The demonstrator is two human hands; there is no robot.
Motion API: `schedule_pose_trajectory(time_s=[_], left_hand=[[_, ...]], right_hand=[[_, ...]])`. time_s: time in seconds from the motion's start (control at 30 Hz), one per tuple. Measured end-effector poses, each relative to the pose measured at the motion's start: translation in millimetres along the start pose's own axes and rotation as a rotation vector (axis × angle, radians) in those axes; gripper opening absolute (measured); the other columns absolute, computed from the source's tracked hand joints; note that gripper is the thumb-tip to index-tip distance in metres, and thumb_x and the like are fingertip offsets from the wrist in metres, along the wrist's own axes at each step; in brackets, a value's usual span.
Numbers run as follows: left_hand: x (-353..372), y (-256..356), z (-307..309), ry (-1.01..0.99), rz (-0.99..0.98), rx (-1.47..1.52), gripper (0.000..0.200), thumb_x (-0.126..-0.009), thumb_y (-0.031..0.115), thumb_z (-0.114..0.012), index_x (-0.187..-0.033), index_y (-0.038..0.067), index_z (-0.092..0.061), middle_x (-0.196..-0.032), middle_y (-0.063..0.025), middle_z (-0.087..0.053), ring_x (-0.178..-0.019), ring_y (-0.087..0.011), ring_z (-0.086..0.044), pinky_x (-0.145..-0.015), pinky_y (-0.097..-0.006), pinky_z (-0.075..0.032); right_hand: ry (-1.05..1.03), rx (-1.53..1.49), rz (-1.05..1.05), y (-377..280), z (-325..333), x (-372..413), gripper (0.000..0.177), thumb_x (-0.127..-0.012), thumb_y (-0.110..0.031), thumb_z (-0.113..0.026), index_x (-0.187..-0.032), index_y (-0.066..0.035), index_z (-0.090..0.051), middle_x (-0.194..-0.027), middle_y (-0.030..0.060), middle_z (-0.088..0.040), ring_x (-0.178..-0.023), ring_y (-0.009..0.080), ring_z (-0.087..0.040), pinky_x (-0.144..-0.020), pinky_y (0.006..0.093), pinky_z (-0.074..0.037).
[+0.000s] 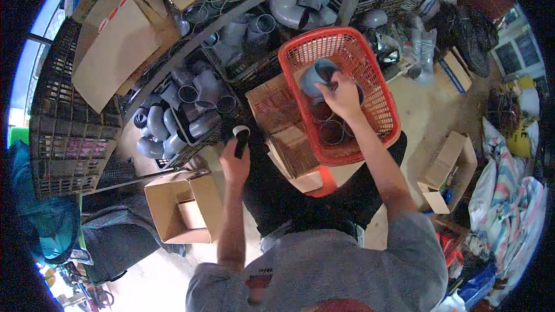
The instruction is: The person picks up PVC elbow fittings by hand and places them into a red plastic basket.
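Observation:
My right hand [345, 99] reaches into a red plastic basket [388, 118], its fingers closed on the rim of a grey pipe fitting [312, 81]. Below it, more round fittings [330, 132] lie in the basket, their openings facing up. Off to the left, my left hand [235, 164] is closed around a small black object with a white rounded end [241, 142]; its kind cannot be made out. The basket rests over my lap, beside a brown cardboard piece [269, 107].
Grey pipe elbows [156, 121] fill crates at the left, with more fittings [289, 11] in racks ahead. An open cardboard box [156, 211] stands at the lower left, another [430, 182] at the right. Striped sacks [503, 208] lie at the far right.

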State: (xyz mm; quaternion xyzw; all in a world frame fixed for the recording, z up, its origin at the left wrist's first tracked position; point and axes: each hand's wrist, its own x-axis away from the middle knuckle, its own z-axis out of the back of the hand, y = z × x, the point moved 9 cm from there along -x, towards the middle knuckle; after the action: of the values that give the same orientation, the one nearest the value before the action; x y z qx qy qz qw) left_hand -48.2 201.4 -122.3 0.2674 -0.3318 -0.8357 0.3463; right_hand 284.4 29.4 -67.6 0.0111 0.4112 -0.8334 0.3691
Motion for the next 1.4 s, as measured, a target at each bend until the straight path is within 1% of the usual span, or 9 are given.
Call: schedule_pose_trajectory(time_s=[0.1,0.2,0.37,0.47,0.63,0.8,0.9,0.97,1.4], left_hand=[[10.1,-20.9,-10.6,0.098,-0.016,-0.109,0.031,-0.084,0.01,-0.071,-0.113,0.0,-0.066,-0.108,-0.0204,-0.067,-0.099,-0.0417,-0.065,-0.085,-0.0444,-0.053],[8.4,-1.6,-2.9,0.115,-0.046,-0.019,0.029,-0.085,0.01,-0.071,-0.111,0.0,-0.065,-0.106,-0.0213,-0.067,-0.097,-0.0422,-0.066,-0.083,-0.0434,-0.053],[10.5,-38.3,-5.5,0.017,0.112,0.035,0.029,-0.085,0.009,-0.071,-0.11,-0.001,-0.064,-0.103,-0.02,-0.068,-0.096,-0.0398,-0.067,-0.084,-0.0403,-0.053],[6.4,-19.8,5.0,0.043,0.142,0.046,0.029,-0.085,0.009,-0.072,-0.109,-0.004,-0.063,-0.103,-0.0192,-0.068,-0.096,-0.0334,-0.068,-0.084,-0.0387,-0.053],[-11.0,-11.9,-6.1,-0.054,0.145,0.355,0.032,-0.085,0.01,-0.074,-0.111,-0.005,-0.064,-0.103,-0.015,-0.07,-0.096,-0.0211,-0.066,-0.086,-0.0356,-0.051],[-53.7,128.7,-55.8,-0.523,-0.049,0.558,0.025,-0.092,0.014,-0.071,-0.113,0.0,-0.069,-0.1,-0.0055,-0.073,-0.092,-0.01,-0.063,-0.082,-0.0281,-0.051],[-109.7,138.8,-81.9,-0.387,-0.281,0.409,0.023,-0.095,0.018,-0.07,-0.11,0.001,-0.07,-0.099,-0.0071,-0.074,-0.09,-0.0086,-0.064,-0.08,-0.0282,-0.052],[-165.6,105.1,-108.8,-0.298,0.003,0.405,0.02,-0.094,0.019,-0.07,-0.106,0.003,-0.071,-0.099,-0.009,-0.074,-0.088,-0.0129,-0.068,-0.079,-0.0299,-0.053],[-430.1,-22.1,-303.6,-0.598,-0.354,-0.294,0.046,-0.088,0.022,-0.067,-0.133,0.014,-0.061,-0.159,-0.0215,-0.034,-0.127,-0.0384,-0.057,-0.106,-0.0433,-0.046]], right_hand=[[-0.006,0.445,0.101,55.2,-61.9,-31.7,0.04,-0.08,-0.038,-0.08,-0.096,-0.005,-0.064,-0.104,0.0158,-0.066,-0.097,0.0383,-0.065,-0.087,0.0516,-0.05],[-0.543,0.709,0.068,130.4,-155.2,-18.8,0.053,-0.084,-0.045,-0.07,-0.125,-0.011,-0.066,-0.151,0.022,-0.041,-0.145,0.0435,-0.03,-0.108,0.0796,-0.017],[-0.706,0.742,0.059,125.0,-166.6,3.1,0.06,-0.091,-0.058,-0.057,-0.139,-0.023,-0.059,-0.151,0.0226,-0.043,-0.147,0.0488,-0.023,-0.111,0.0792,-0.011],[-0.62,0.785,0.12,117.7,-152.7,10.3,0.052,-0.087,-0.041,-0.067,-0.129,-0.01,-0.064,-0.147,0.0222,-0.048,-0.147,0.0467,-0.025,-0.106,0.0831,-0.012],[-0.367,-0.301,0.073,-25.3,-40.8,29.1,0.058,-0.086,-0.029,-0.078,-0.134,-0.005,-0.056,-0.135,0.0234,-0.059,-0.126,0.0376,-0.058,-0.107,0.0389,-0.045],[-0.514,-0.852,-0.192,-48.0,-43.3,100.9,0.058,-0.087,-0.007,-0.076,-0.14,-0.007,-0.053,-0.136,0.0094,-0.059,-0.128,0.0195,-0.054,-0.099,0.043,-0.05],[-0.66,-0.925,-0.847,-6.5,-54.6,150.1,0.063,-0.087,-0.018,-0.08,-0.141,-0.005,-0.051,-0.122,0.0077,-0.067,-0.111,0.0206,-0.063,-0.101,0.0385,-0.05],[-0.259,-1.392,-0.842,17.4,-40.1,154.7,0.048,-0.088,-0.009,-0.076,-0.132,-0.002,-0.058,-0.115,0.0034,-0.069,-0.102,0.015,-0.064,-0.095,0.0338,-0.05],[0.18,-0.811,-0.85,122.7,95.1,172.3,0.023,-0.097,-0.013,-0.065,-0.117,-0.001,-0.065,-0.11,0.0039,-0.069,-0.1,0.0133,-0.062,-0.09,0.0308,-0.049]])
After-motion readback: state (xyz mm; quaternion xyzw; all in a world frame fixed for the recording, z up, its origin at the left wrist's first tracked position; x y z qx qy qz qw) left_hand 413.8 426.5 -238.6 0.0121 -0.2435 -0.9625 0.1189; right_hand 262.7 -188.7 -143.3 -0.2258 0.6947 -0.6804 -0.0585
